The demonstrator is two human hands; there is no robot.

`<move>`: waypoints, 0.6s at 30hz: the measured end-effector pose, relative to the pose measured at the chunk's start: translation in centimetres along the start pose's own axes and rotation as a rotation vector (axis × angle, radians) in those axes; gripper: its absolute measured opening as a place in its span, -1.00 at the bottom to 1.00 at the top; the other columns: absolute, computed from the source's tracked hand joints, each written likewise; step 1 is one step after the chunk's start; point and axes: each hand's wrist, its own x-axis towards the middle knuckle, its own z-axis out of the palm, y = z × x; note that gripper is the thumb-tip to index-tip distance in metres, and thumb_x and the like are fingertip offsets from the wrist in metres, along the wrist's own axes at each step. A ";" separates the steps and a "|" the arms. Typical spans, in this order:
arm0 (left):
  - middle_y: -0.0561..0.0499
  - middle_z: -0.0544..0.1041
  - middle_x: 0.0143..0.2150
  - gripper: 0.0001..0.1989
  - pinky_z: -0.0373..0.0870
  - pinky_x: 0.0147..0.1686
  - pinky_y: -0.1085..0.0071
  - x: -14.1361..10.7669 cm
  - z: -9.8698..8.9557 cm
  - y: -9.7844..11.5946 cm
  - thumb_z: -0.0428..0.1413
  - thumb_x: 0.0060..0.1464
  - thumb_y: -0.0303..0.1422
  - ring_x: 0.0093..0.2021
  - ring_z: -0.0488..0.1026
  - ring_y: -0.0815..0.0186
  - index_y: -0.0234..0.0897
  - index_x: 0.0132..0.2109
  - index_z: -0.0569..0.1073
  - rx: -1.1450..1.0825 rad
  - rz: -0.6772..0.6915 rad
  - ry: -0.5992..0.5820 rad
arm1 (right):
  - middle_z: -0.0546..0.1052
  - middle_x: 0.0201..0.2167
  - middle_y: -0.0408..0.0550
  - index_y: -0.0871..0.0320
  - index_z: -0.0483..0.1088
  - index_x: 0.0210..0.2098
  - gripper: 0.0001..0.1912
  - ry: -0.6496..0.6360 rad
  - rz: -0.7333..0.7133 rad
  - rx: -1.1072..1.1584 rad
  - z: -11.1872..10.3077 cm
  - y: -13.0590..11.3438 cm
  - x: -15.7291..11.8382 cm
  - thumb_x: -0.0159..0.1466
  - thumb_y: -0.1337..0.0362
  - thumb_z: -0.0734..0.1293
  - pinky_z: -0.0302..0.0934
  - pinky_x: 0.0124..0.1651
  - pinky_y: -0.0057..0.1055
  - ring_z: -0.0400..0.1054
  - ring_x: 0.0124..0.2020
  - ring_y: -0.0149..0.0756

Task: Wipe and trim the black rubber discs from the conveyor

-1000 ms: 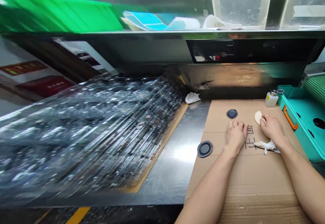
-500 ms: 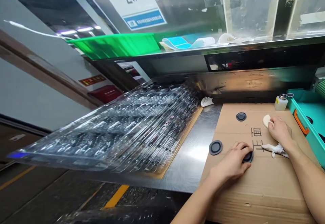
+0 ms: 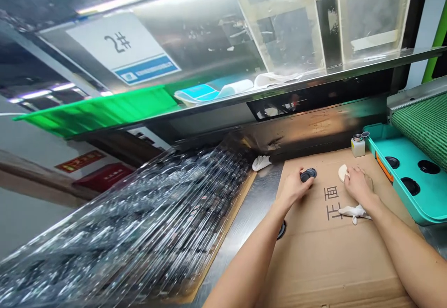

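Note:
My left hand [image 3: 292,188] is closed, thumb and fingers pinching the edge of a black round disc [image 3: 308,174] at the far left of the cardboard sheet [image 3: 335,256]. Whether a second disc lies under it, I cannot tell. Another black disc [image 3: 282,230] is mostly hidden behind my left forearm. My right hand [image 3: 359,183] rests on the cardboard, its fingers closed on a cream round pad [image 3: 343,173]. Just below that hand lies a crumpled white cloth [image 3: 355,212].
A stack of clear plastic trays [image 3: 150,215] fills the left side. On the right, a teal bin [image 3: 429,203] holds several black discs, beside a green conveyor belt [image 3: 424,119]. A small bottle [image 3: 358,146] stands at the back. Overhead, a metal shelf carries a green bin [image 3: 104,110].
My left hand has moved away from me, from the near disc's spot to the far disc, and no disc shows at the near spot now. My right hand still holds the pad. The view has swung right.

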 end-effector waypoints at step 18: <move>-0.03 0.64 -0.13 -0.42 0.46 -0.07 0.18 7.6 -2.8 -3.7 0.26 -0.31 -0.13 -0.08 0.56 -0.03 -0.18 -0.04 0.53 0.248 0.028 -0.289 | 0.49 -0.03 0.17 0.24 0.38 0.04 -0.67 0.020 0.017 0.180 0.8 -0.6 0.1 0.32 0.30 0.20 0.23 0.01 -0.19 0.34 0.01 -0.05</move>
